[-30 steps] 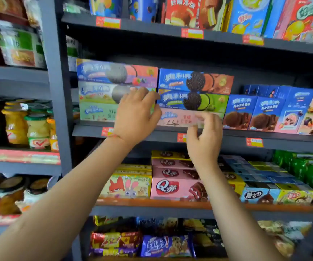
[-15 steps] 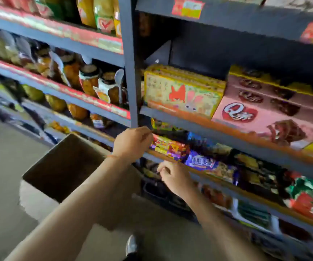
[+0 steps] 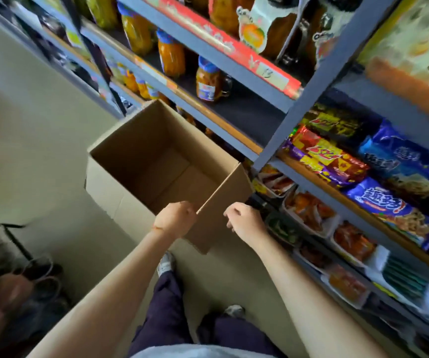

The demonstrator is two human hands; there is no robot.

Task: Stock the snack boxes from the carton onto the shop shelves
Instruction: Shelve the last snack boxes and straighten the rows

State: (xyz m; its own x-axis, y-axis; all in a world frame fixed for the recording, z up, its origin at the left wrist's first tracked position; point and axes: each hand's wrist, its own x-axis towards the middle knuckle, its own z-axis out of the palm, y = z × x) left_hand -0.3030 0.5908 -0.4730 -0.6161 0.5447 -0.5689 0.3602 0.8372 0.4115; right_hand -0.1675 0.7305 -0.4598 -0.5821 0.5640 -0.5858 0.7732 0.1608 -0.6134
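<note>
- Carton (image 3: pixel 141 161), brown cardboard and open at the top, stands on the floor just ahead of both hands; only bare cardboard shows on the part of its bottom that can be seen, with no snack boxes visible inside.
- Shop shelves (image 3: pixel 319 81), a grey metal rack, rise beyond the carton and run along the right of the right hand, with red price strips on their front edges.
- Floor (image 3: pixel 27 140), pale and plain, spreads to the left of the left hand and under the carton.
- Snack packets (image 3: pixel 378 202) in blue, purple and red wrappers lie on the shelf to the upper right of the right hand; flat trays of orange food sit on the lower shelf just beside that hand.
- Jars (image 3: pixel 208 80) with orange contents stand on the shelves well beyond the carton.
- Left hand (image 3: pixel 176 220) sits at the carton's near corner, fingers curled under; it appears to touch the cardboard edge, but whether it grips it I cannot tell.
- Right hand (image 3: pixel 244 220) hangs just right of that same corner, apart from the cardboard, fingers loosely curled and holding nothing.
- Shoes (image 3: pixel 166 263) and dark trouser legs show below the forearms.
</note>
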